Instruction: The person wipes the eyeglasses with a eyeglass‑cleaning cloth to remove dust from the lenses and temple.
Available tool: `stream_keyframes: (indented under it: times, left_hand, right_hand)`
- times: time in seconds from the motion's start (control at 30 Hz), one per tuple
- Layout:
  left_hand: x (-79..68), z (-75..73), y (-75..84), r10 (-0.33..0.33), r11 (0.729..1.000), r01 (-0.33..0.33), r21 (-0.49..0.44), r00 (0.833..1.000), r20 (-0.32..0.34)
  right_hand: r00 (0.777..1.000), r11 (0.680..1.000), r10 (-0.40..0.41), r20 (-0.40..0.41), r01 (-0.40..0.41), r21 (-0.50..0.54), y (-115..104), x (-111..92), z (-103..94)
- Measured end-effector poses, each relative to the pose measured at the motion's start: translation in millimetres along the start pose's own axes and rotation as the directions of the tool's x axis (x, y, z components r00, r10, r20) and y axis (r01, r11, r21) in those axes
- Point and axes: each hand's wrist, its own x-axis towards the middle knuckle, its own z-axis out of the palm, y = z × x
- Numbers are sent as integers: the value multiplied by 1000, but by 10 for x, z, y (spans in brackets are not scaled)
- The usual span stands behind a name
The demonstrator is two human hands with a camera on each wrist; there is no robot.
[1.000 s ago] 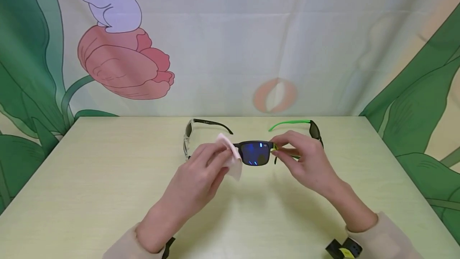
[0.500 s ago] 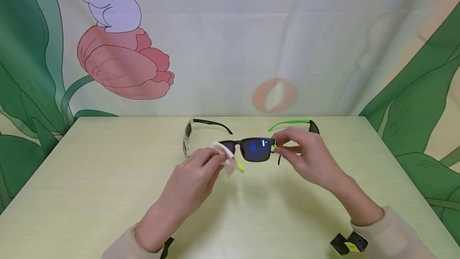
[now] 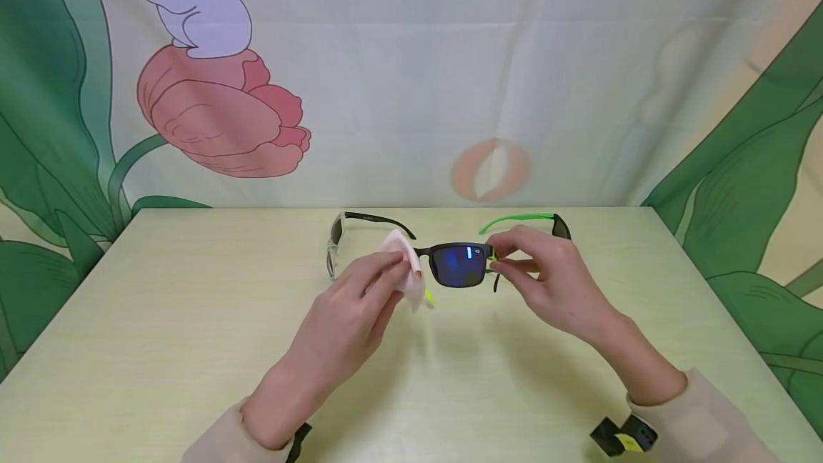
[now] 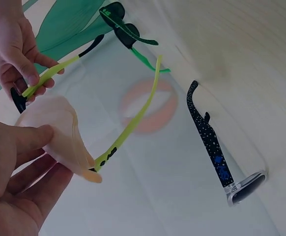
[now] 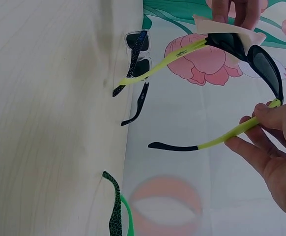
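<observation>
Black-framed sunglasses with yellow-green temples, held raised above the table, lenses outward, temples unfolded; the right hand pinches one temple near its hinge; the left hand pinches a pale pink cloth, folded over the lens at the opposite end of the frame; beyond, at the table's far edge, rest clear-framed sunglasses with dark temples and, well apart from these, green-templed sunglasses, partly hidden by the right hand; behind hangs a printed curtain.

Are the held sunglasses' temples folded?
No, in the right wrist view both yellow-green temples of the black-framed sunglasses extend unfolded.
</observation>
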Motion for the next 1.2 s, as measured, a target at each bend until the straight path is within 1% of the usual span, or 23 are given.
stream_keyframes:
  times: [0.13,0.27,0.5,0.6,0.87,0.97,1.2]
  left_hand:
    - [6,-4,7,21,1000,-21,5,999,-29]
    - [-4,0,16,25,999,-23,24,998,-53]
    - [-10,1,29,19,999,-16,34,997,-72]
    - [5,-4,31,18,1000,-17,26,998,-62]
    - [10,7,23,-10,1000,10,12,1000,22]
    - [7,11,14,-10,1000,10,7,1000,23]
    - [-1,-3,6,-3,1000,4,21,1000,-9]
  right_hand:
    - [1000,1000,5,-1,-5,-22,0,-4,-3]
    - [1000,1000,5,-1,-5,-23,4,-7,10]
    - [1000,1000,3,-2,-3,-23,11,-8,18]
    - [1000,1000,-10,-1,10,-24,8,-5,16]
    - [998,998,-56,-7,55,-31,-14,10,29]
    - [998,998,-59,-10,58,-36,-22,15,31]
    - [999,999,-37,-9,37,-37,-28,8,35]
